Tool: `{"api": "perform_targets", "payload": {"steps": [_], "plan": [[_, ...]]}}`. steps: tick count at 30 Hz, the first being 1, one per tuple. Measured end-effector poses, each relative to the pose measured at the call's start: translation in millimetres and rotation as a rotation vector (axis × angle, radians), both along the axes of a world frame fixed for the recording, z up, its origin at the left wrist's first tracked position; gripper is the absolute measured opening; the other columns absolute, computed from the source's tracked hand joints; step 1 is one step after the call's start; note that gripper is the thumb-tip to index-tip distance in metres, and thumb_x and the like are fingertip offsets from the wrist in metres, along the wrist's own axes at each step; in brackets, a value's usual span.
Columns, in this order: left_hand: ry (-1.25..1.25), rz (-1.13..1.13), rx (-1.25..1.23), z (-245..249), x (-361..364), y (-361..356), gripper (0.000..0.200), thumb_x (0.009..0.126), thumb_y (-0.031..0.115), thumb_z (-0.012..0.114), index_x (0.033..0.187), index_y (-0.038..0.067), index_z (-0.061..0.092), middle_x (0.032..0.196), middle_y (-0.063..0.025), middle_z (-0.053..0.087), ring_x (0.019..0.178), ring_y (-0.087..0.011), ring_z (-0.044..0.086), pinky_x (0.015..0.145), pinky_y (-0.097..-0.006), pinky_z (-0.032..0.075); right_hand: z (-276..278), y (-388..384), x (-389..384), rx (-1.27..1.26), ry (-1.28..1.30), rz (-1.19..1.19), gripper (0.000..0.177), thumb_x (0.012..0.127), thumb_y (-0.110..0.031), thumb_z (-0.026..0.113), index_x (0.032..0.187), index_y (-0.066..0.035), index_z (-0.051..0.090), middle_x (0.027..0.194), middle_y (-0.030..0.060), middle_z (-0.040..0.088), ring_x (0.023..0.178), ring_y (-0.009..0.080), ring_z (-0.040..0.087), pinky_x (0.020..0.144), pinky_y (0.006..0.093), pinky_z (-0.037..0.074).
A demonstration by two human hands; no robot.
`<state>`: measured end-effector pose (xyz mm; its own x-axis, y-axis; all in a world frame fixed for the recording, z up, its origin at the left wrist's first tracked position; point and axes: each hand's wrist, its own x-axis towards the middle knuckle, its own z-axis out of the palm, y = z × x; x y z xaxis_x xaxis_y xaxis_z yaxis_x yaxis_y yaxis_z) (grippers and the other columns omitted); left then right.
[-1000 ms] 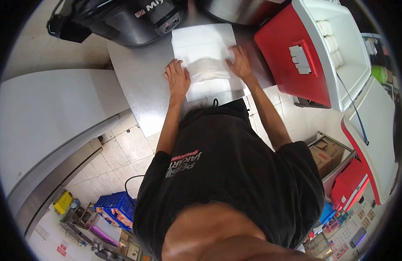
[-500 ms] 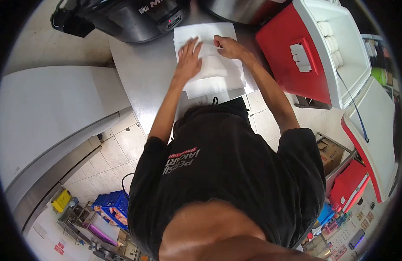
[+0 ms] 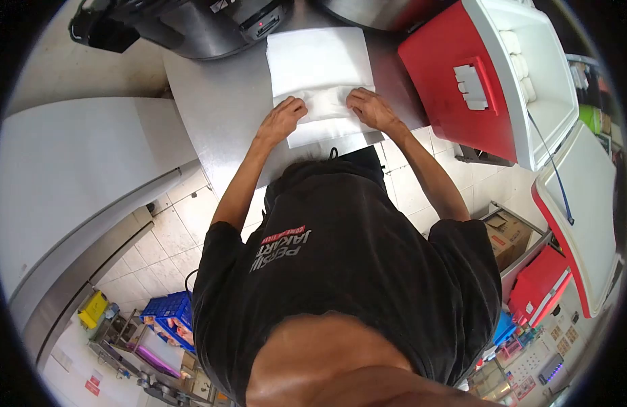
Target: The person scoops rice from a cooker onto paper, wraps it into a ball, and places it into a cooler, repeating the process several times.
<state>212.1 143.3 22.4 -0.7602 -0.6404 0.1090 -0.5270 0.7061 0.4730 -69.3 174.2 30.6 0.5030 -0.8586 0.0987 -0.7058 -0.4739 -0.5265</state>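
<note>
A stack of white paper sheets (image 3: 319, 57) lies on the steel table. Across its lower part is a white paper-wrapped bundle (image 3: 326, 103), whose contents are hidden. At the bundle's left end, my left hand (image 3: 284, 118) has its fingers curled and pressed on the paper. My right hand (image 3: 372, 108) grips the other end the same way, with bent fingers. Both hands rest just above the near edge of the stack.
Two dark appliances, a black cooker (image 3: 205, 27) and a round metal pot (image 3: 381, 10), stand behind the paper. To the right sits a red cooler (image 3: 456, 81) with white rolls (image 3: 517, 64) inside. The steel table (image 3: 215, 122) extends left, beside a white cabinet (image 3: 96, 156).
Both hands have moved down toward my body. The upper paper, earlier under my hands, is now uncovered, and my spread left fingers have curled at the bundle's end.
</note>
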Motion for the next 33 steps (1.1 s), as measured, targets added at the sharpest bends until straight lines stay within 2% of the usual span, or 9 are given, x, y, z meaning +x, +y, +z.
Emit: {"api": "perform_targets", "payload": {"steps": [12, 15, 17, 19, 21, 23, 27, 31, 33], "plan": [[0.231, 0.164, -0.010, -9, 4, 27, 0.020, 0.082, 0.004, 0.058, 0.101, 0.002, 0.064, 0.115, -0.0076, 0.061, 0.102, -0.0257, 0.059, 0.088, -0.0368, 0.049, -5, 16, 6, -0.137, -0.025, -0.046, 0.015, 0.084, -0.012, 0.062, 0.098, -0.006, 0.064, 0.102, 0.0063, 0.064, 0.096, 0.0274, 0.060, 0.085, 0.0365, 0.047], [0.177, 0.207, 0.098, -19, 1, 13, 0.021, 0.082, 0.003, 0.058, 0.102, 0.002, 0.062, 0.115, -0.0105, 0.059, 0.100, -0.0274, 0.060, 0.086, -0.0380, 0.050, -8, -1, 5, -0.009, 0.004, -0.111, 0.024, 0.084, -0.013, 0.063, 0.106, -0.007, 0.058, 0.100, 0.0083, 0.065, 0.097, 0.0291, 0.060, 0.085, 0.0365, 0.046], [0.143, 0.248, 0.198, -11, -7, 0, 0.021, 0.081, 0.003, 0.059, 0.102, 0.002, 0.062, 0.114, -0.0119, 0.058, 0.098, -0.0285, 0.061, 0.085, -0.0386, 0.050, 17, -21, 11, 0.473, -0.076, -0.292, 0.032, 0.083, -0.010, 0.064, 0.112, -0.008, 0.052, 0.098, 0.0110, 0.066, 0.096, 0.0319, 0.060, 0.084, 0.0375, 0.046], [0.052, 0.481, 0.298, 6, -23, -14, 0.030, 0.071, 0.003, 0.070, 0.100, 0.004, 0.062, 0.112, -0.0126, 0.057, 0.103, -0.0301, 0.057, 0.087, -0.0411, 0.048, 10, -44, 11, 0.453, -0.085, -0.271, 0.047, 0.075, -0.018, 0.072, 0.114, -0.011, 0.046, 0.094, 0.0111, 0.065, 0.095, 0.0333, 0.059, 0.083, 0.0419, 0.046], [0.019, 0.456, 0.141, 14, -31, -34, 0.038, 0.065, 0.005, 0.075, 0.100, 0.004, 0.062, 0.112, -0.0127, 0.056, 0.107, -0.0306, 0.054, 0.090, -0.0421, 0.045, 4, -65, 16, 0.031, 0.032, -0.134, 0.050, 0.064, -0.017, 0.080, 0.104, -0.007, 0.052, 0.087, 0.0118, 0.062, 0.097, 0.0309, 0.059, 0.079, 0.0404, 0.046], [-0.012, 0.429, -0.013, 21, -38, -57, 0.046, 0.059, 0.007, 0.080, 0.101, 0.005, 0.062, 0.112, -0.0127, 0.056, 0.110, -0.0311, 0.051, 0.093, -0.0431, 0.043, 6, -94, 22, 0.108, 0.174, -0.015, 0.051, 0.058, -0.020, 0.082, 0.098, -0.006, 0.054, 0.085, 0.0111, 0.062, 0.096, 0.0303, 0.059, 0.078, 0.0405, 0.046], [-0.334, 0.121, 0.174, 23, -43, -83, 0.051, 0.052, 0.011, 0.085, 0.098, 0.006, 0.064, 0.108, -0.0118, 0.059, 0.109, -0.0305, 0.052, 0.093, -0.0425, 0.042, 16, -118, 36, 0.361, 0.440, 0.156, 0.050, 0.048, -0.026, 0.086, 0.081, -0.004, 0.055, 0.083, 0.0101, 0.061, 0.089, 0.0298, 0.059, 0.074, 0.0390, 0.044], [-0.049, 0.256, 0.326, -2, -29, -78, 0.034, 0.056, 0.008, 0.082, 0.085, 0.003, 0.064, 0.093, -0.0130, 0.066, 0.094, -0.0307, 0.061, 0.079, -0.0382, 0.048, 36, -93, 35, 0.476, 0.422, 0.008, 0.042, 0.056, -0.021, 0.082, 0.083, -0.005, 0.055, 0.084, 0.0106, 0.061, 0.085, 0.0309, 0.058, 0.074, 0.0389, 0.043], [0.164, 0.508, 0.455, 0, -24, -57, 0.029, 0.060, 0.007, 0.079, 0.083, 0.002, 0.062, 0.092, -0.0129, 0.065, 0.091, -0.0312, 0.061, 0.078, -0.0386, 0.047, 31, -65, 33, 0.276, 0.199, -0.150, 0.034, 0.065, -0.021, 0.077, 0.088, -0.006, 0.057, 0.078, 0.0119, 0.064, 0.085, 0.0310, 0.061, 0.080, 0.0394, 0.042]]}}
